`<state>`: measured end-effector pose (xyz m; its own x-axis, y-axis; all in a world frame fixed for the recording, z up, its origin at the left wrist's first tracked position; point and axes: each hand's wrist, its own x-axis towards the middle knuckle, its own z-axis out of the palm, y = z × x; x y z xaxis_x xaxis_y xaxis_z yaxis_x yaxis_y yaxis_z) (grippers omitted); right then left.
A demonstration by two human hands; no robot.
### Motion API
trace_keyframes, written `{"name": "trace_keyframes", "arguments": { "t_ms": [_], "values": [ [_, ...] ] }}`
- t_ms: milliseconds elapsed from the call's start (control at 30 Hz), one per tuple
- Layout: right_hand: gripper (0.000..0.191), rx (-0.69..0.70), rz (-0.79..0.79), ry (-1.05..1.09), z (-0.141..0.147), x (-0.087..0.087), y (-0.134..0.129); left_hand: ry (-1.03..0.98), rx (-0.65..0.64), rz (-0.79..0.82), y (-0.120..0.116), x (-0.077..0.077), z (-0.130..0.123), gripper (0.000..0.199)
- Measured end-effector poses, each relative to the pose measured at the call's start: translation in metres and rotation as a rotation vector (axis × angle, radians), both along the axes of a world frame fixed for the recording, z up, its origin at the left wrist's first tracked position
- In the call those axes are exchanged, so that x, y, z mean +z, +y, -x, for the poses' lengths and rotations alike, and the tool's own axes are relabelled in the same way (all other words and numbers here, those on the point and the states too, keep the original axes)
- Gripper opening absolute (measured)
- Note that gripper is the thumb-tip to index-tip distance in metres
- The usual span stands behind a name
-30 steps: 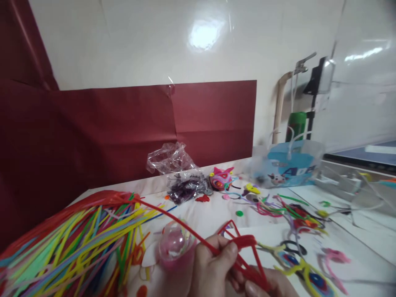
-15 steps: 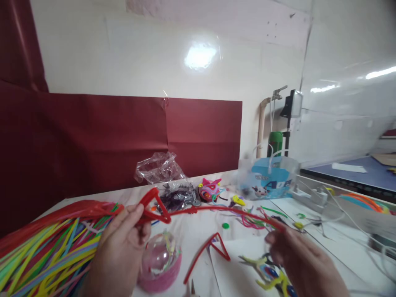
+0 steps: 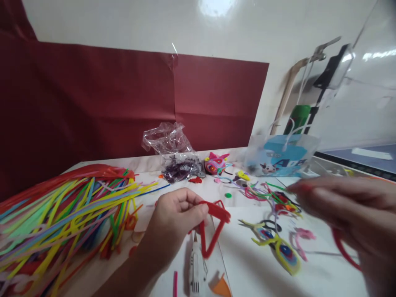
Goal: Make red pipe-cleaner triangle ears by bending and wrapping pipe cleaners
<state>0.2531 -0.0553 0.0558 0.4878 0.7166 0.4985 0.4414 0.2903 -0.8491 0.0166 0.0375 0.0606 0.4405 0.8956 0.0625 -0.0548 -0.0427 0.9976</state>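
My left hand (image 3: 177,222) pinches a red pipe cleaner (image 3: 210,243) bent into a triangle, held over the middle of the table. Some red, perhaps another bent piece, shows just behind it. My right hand (image 3: 343,206) is raised at the right, blurred, with thumb and fingers closed on a red pipe cleaner strand (image 3: 345,252) that curves out below the palm. Whether this strand joins the triangle cannot be seen. Below my left hand lies a white tool with a metal tip (image 3: 195,264). Yellow pieces with blue and red eye shapes (image 3: 286,251) lie between my hands.
Many coloured pipe cleaners (image 3: 71,210) spread across the left. Farther back stand a clear plastic bag (image 3: 181,163), a pink decorated head (image 3: 215,163) and a blue-and-clear handled bag (image 3: 280,156). Loose coloured strands (image 3: 256,192), a green disc (image 3: 228,195) and an orange piece (image 3: 221,285) lie about.
My left hand has moved right with the red triangle, which now hangs point down. My right hand has risen and moved right; the strand no longer stretches visibly between my hands. The view tilted down.
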Motion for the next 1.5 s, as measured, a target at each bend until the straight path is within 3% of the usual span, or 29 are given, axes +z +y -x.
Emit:
{"name": "trace_keyframes", "arguments": {
  "t_ms": [133,233,500,700,933,1100,1300,1500],
  "values": [
    [0.027,0.576,0.341,0.027,0.048,0.003,0.016,0.073,-0.027,-0.02,-0.003,-0.007,-0.005,0.009],
    [0.023,0.683,0.378,0.106,0.053,-0.001,0.028,0.072,0.002,-0.036,-0.003,-0.01,-0.008,0.007],
    [0.009,0.729,0.284,0.147,0.057,0.002,0.03,0.074,0.029,-0.1,-0.003,-0.016,-0.012,0.014],
    [0.02,0.574,0.226,0.225,0.048,-0.002,0.038,0.02,0.055,-0.088,-0.005,-0.015,-0.012,0.01],
    [0.025,0.509,0.257,0.112,0.059,-0.004,0.036,-0.025,0.196,-0.05,-0.005,-0.011,-0.011,0.006],
    [0.019,0.525,0.253,0.006,0.077,-0.01,0.031,-0.008,0.143,-0.056,-0.006,-0.013,-0.012,0.003],
    [0.023,0.415,0.2,-0.199,0.086,-0.015,0.03,-0.012,0.157,-0.068,-0.01,-0.013,-0.014,0.003],
    [0.026,0.361,0.197,-0.201,0.085,-0.019,0.032,-0.035,0.164,-0.074,-0.012,-0.014,-0.015,0.005]
  ]
}}
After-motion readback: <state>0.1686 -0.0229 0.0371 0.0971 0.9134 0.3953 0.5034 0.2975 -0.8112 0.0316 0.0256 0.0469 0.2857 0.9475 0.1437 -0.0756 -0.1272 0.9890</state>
